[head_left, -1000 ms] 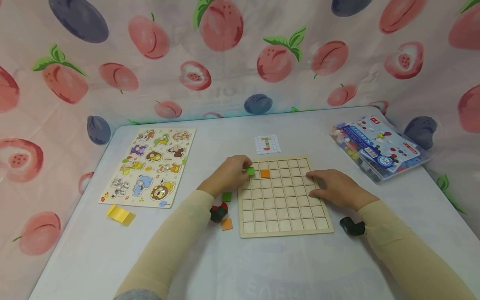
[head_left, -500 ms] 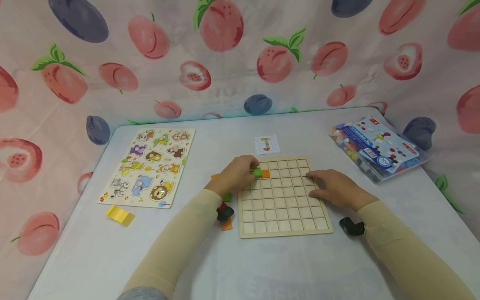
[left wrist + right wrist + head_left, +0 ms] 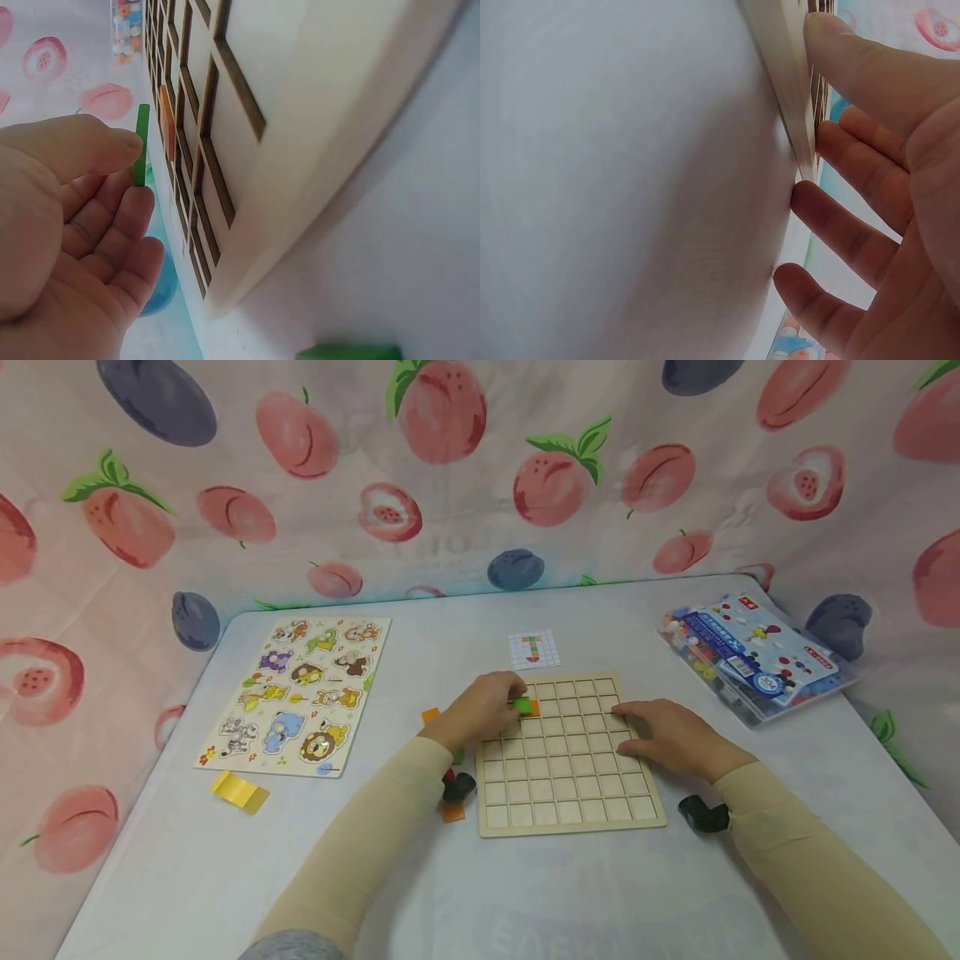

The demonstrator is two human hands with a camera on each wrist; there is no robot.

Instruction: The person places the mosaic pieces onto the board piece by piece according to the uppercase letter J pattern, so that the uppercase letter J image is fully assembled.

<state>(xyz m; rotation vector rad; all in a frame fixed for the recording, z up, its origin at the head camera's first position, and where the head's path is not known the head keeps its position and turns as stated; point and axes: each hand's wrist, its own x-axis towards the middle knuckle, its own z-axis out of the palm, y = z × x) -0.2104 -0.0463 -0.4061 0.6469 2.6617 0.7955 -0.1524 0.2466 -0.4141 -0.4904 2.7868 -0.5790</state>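
Observation:
Between thumb and fingertips, my left hand point(image 3: 486, 708) pinches a small green square tile point(image 3: 141, 146). It holds the tile over the upper left part of a wooden grid board point(image 3: 568, 766). An orange tile point(image 3: 166, 124) lies in a cell of the board, partly behind the green one in the head view. At the board's right edge is my right hand point(image 3: 671, 735), its thumb point(image 3: 847, 41) on the rim and its fingers spread loosely along the side. Beyond the board lies a small gridded card point(image 3: 549, 652) with a coloured pattern.
Left of the board, loose orange point(image 3: 453, 813), red point(image 3: 449, 773) and green point(image 3: 352, 352) tiles are partly hidden by my left arm. An animal puzzle board point(image 3: 300, 693) and a folded yellow piece point(image 3: 240, 792) lie further left. A plastic box point(image 3: 757, 652) stands back right.
My left hand has carried the green tile rightward across the board, up to the orange tile, which it now partly covers from the head view. The right hand has stayed put.

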